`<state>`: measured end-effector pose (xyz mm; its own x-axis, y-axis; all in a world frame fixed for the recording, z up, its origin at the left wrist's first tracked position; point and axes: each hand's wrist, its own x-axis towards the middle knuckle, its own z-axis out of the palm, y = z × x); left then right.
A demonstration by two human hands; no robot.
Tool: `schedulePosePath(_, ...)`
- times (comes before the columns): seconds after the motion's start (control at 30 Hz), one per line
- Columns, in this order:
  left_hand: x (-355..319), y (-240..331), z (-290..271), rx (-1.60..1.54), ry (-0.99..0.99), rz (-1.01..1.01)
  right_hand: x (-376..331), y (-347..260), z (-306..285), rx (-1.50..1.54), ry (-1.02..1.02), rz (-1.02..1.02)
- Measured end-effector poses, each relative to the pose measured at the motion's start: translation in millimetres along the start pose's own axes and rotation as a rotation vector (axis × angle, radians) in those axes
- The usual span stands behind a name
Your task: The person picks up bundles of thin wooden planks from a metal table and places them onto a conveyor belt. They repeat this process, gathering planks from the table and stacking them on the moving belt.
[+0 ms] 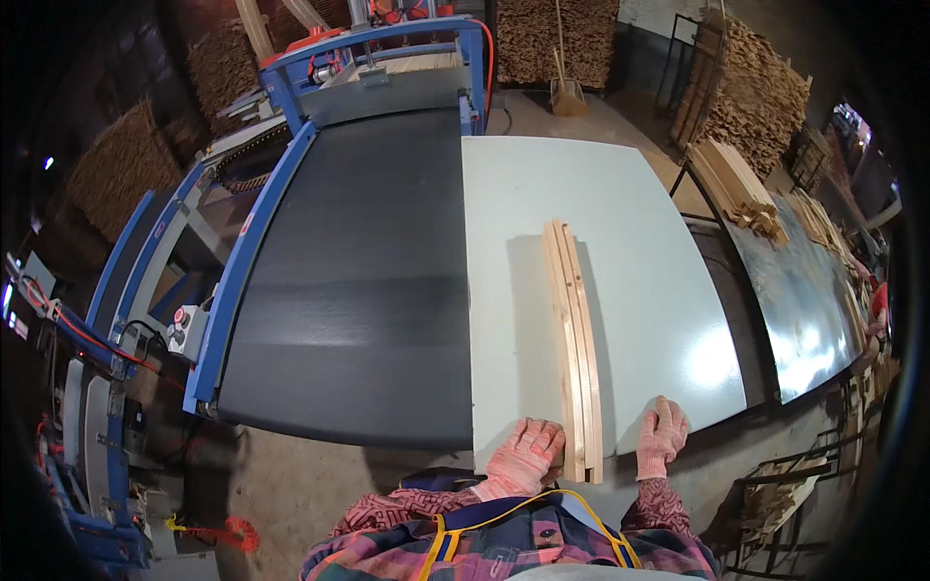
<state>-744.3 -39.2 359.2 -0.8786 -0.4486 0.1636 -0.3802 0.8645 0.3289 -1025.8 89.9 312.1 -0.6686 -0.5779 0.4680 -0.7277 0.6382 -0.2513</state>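
Observation:
A few pale wooden strips (575,358) lie side by side, lengthwise, on a smooth white tabletop (513,203). Their near ends jut past the table's front edge. My left hand (524,457), in a pinkish knit glove, rests at that edge just left of the strips. Its fingers lie over the tabletop, tips close to the wood; whether they touch it is unclear. To the right of the strips, apart from them, my right hand (663,434) in a matching glove lies on the front edge, fingers loosely bent. Neither hand visibly grips anything.
A black conveyor belt (358,261) in a blue frame (254,252) adjoins the table's left side. A control box (186,329) with a red button sits on its left. Bundled wooden strips (741,189) lie on a metal-topped table (790,281) at right. Stacked wood (552,44) stands behind.

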Motion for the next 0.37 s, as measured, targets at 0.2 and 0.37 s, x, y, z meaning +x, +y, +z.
schedulePosePath(0.2,6.1,9.9,-0.5,0.024,0.001,-0.052,20.1,-9.6,0.3,0.023,-0.015,0.073)
schedulePosePath(0.37,10.0,14.6,-2.9,-0.015,-0.019,-0.060,17.5,2.6,6.8,0.099,-0.045,0.075)
